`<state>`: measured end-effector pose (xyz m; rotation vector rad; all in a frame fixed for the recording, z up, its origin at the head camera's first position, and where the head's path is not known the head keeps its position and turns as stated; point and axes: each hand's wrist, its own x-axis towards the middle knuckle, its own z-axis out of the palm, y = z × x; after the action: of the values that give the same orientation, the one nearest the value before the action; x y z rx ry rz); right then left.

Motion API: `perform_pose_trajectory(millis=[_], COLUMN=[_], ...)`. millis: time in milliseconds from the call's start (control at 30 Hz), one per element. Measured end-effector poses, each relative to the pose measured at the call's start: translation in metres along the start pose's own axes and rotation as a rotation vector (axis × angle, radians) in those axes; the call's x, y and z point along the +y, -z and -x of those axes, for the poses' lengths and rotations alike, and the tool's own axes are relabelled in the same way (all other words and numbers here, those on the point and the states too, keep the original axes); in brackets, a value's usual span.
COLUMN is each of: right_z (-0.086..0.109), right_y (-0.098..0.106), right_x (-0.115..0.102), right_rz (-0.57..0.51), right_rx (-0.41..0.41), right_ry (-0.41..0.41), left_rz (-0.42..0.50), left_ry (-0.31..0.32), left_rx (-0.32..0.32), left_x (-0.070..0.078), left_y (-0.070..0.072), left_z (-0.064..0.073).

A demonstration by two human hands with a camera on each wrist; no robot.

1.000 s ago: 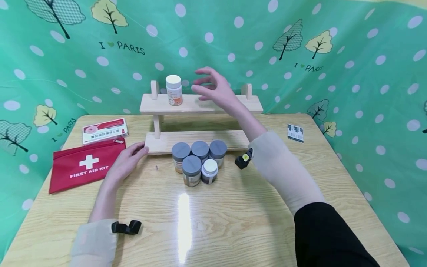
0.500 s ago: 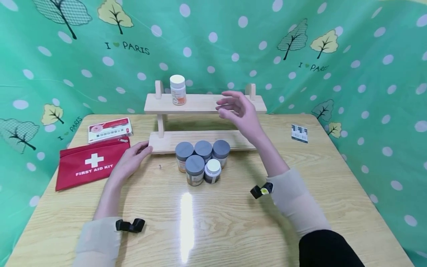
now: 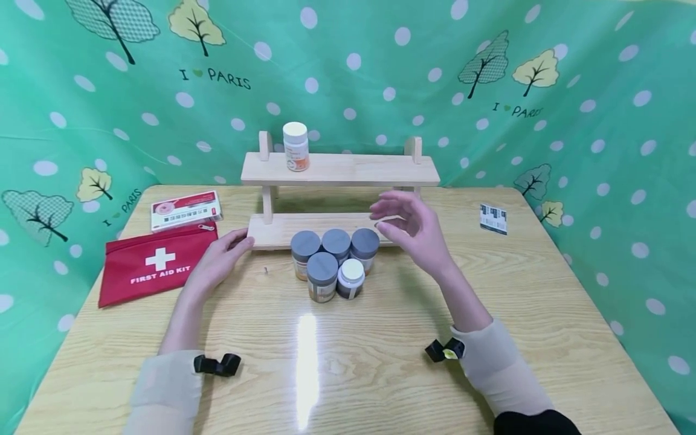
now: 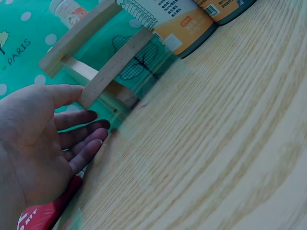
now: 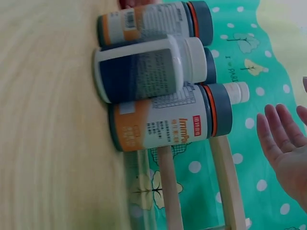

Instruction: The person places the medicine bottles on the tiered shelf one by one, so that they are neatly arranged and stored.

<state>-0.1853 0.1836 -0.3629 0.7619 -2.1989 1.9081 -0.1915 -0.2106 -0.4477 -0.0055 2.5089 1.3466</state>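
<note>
My left hand (image 3: 220,260) touches the left end of a two-tier wooden shelf (image 3: 337,169), its thumb at the end of the lower board in the left wrist view. My right hand (image 3: 415,232) is in the air with loosely bent fingers and holds nothing, just right of a cluster of bottles. Several have grey lids, such as the front grey-lidded bottle (image 3: 322,278) with an orange and white label (image 5: 165,124). Among them stands a white-capped dark bottle (image 3: 350,281). A white bottle with an orange label (image 3: 296,148) stands upright on the upper board's left part.
Left of the shelf lie a red first aid kit pouch (image 3: 157,266) and a white and red medicine box (image 3: 186,211). A small printed card (image 3: 493,219) lies on the wooden table (image 3: 391,362) at right. A green polka-dot cloth (image 3: 348,78) hangs behind.
My right hand has moved from beside the white bottle on the upper board, down and right to near the grey-lidded bottles. My left hand stays at the shelf's end. The head view has shifted slightly.
</note>
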Motion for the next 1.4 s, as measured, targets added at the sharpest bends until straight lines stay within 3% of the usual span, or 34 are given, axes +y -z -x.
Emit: perform_pose_trajectory(millis=[400, 667, 1067, 1400], right_z=[0.025, 0.037, 0.041, 0.043], right_y=[-0.004, -0.003, -0.009, -0.014], right_x=[0.004, 0.007, 0.011, 0.007], right_rz=[0.066, 0.166, 0.296, 0.428], right_rx=[-0.099, -0.162, -0.252, -0.278], right_ry=[-0.059, -0.100, -0.140, -0.151], left_rz=[-0.009, -0.001, -0.011, 0.007], left_ry=[0.004, 0.006, 0.007, 0.029], left_rx=[0.004, -0.010, -0.008, -0.010], left_x=[-0.002, 0.000, 0.003, 0.001], left_y=[0.002, -0.001, 0.000, 0.000], left_z=[-0.002, -0.002, -0.004, -0.002])
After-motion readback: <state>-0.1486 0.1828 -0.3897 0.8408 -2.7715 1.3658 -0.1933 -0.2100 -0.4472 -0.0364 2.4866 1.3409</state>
